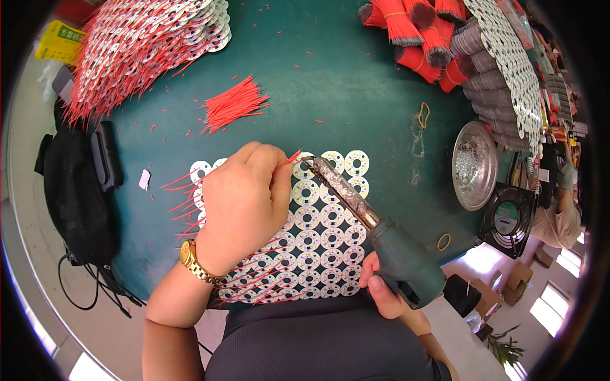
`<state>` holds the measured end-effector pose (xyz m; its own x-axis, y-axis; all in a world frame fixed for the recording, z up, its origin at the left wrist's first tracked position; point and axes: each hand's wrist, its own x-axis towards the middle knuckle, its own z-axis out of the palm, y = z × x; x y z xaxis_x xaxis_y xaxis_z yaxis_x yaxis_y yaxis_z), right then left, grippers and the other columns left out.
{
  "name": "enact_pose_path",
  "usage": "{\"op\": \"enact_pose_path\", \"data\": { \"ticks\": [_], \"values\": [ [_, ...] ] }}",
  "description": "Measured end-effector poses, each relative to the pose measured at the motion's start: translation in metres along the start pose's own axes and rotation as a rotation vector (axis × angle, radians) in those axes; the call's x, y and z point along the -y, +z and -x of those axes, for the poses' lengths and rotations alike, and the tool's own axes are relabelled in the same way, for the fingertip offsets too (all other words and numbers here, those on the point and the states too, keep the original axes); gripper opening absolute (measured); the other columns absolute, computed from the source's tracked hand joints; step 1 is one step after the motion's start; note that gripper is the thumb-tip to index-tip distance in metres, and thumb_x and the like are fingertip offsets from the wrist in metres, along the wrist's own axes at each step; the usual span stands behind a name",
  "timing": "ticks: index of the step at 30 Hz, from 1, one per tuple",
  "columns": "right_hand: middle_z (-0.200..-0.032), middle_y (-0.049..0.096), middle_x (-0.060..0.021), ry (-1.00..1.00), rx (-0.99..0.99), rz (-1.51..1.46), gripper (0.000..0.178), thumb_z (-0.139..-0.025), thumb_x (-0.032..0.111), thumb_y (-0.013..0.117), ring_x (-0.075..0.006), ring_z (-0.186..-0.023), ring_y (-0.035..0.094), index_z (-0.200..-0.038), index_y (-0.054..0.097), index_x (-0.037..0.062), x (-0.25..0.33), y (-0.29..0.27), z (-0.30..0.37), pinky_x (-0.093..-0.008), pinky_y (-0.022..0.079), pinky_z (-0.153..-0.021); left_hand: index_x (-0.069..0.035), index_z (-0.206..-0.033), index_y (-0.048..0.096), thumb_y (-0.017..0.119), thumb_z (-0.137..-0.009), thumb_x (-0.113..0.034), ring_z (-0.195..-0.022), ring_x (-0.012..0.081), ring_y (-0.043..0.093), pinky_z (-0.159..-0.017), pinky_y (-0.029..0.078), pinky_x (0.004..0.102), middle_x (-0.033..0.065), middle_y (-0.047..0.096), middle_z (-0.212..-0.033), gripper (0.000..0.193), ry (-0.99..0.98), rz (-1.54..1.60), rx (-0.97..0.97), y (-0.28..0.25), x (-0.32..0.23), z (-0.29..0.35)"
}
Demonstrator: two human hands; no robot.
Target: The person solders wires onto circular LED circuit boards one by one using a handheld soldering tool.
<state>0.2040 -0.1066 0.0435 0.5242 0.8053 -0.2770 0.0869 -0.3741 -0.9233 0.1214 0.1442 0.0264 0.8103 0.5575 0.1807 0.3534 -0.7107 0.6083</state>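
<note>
In front of me lies a panel of round white circuit boards with central holes. Thin red wires trail from its left columns. My left hand, with a gold watch on the wrist, pinches red wires over a board in the far row. My right hand grips a dark green soldering iron with a worn metal barrel. Its tip is beside the wire ends, at the same far-row board; whether they touch I cannot tell. The left palm hides part of the panel.
Beyond my left hand lies a loose pile of red wires. Wired panels are stacked at far left, above a black bag. At right are wire bundles, a metal bowl, a fan and rubber bands.
</note>
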Motion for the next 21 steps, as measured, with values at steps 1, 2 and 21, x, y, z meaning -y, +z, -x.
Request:
{"op": "enact_pose_path", "data": {
  "ticks": [1,2,21],
  "values": [
    [-0.064,0.053,-0.0007,0.002,0.000,0.003,0.022,-0.088,0.020,0.059,-0.0074,-0.055,0.046,-0.077,0.059,0.0010,0.000,-0.001,0.001,-0.0220,0.037,-0.053,-0.005,-0.079,0.058,0.067,-0.080,-0.006,-0.057,0.0285,0.057,-0.050,0.044,0.0381,0.0096,0.056,-0.069,0.009,-0.005,-0.005,0.013,0.000,0.000,0.000],
    [-0.065,0.054,-0.0014,0.004,0.030,0.022,0.020,-0.088,0.019,0.058,-0.0081,-0.058,0.047,-0.080,0.059,0.0005,-0.001,-0.003,0.002,-0.0221,0.038,-0.055,-0.005,-0.079,0.058,0.067,-0.080,-0.006,-0.057,0.0285,0.057,-0.050,0.044,0.0381,0.0096,0.056,-0.069,0.009,-0.006,-0.001,0.012,-0.001,0.000,0.000],
    [-0.083,0.054,-0.0095,-0.094,-0.106,-0.321,0.046,-0.088,0.013,0.057,-0.0171,-0.072,0.056,-0.129,0.041,-0.0005,-0.011,0.003,0.007,-0.0324,0.050,-0.066,-0.001,-0.085,0.069,0.074,-0.079,-0.004,-0.059,0.0198,0.060,-0.055,0.046,0.0305,0.0103,0.066,-0.073,0.009,-0.261,0.400,0.003,-0.027,-0.021,0.008]
  ]
}}
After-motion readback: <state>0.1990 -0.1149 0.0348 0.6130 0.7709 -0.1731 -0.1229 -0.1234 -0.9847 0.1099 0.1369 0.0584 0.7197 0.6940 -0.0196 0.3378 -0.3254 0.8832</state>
